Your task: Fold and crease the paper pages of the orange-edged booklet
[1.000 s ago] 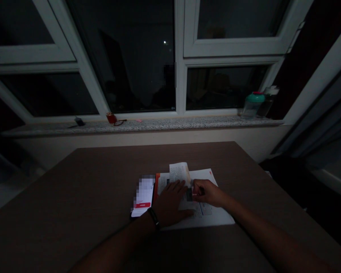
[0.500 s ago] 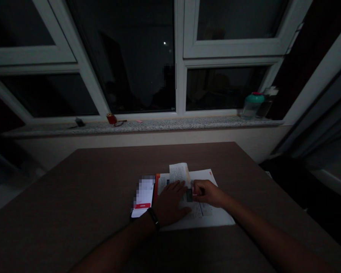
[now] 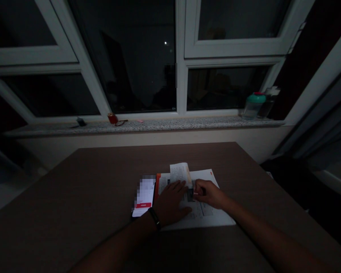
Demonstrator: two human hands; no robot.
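An open booklet [image 3: 220, 218] with printed pages and an orange-red left edge lies on the dark wooden table. My left hand [image 3: 170, 204], a dark band on its wrist, rests flat on the booklet with fingers spread. A folded piece of printed paper [image 3: 179, 172] sticks out past the booklet's top edge, above my left fingers. Just right of them, my right hand [image 3: 208, 193] is closed over the page beside a small dark patch [image 3: 190, 195]. Something small and pale shows at its fingertips, too dim to name.
A phone [image 3: 144, 195] with a lit, partly blurred screen lies against the booklet's left side. On the stone windowsill [image 3: 165, 124] stand a small red jar [image 3: 112, 118], a little dark bottle [image 3: 81, 121] and a clear bottle with a teal lid [image 3: 254, 106]. The table [image 3: 102, 182] reaches towards the window wall.
My right hand has shifted very slightly right and down, still closed. My left hand stays flat in place, and the view has moved a touch.
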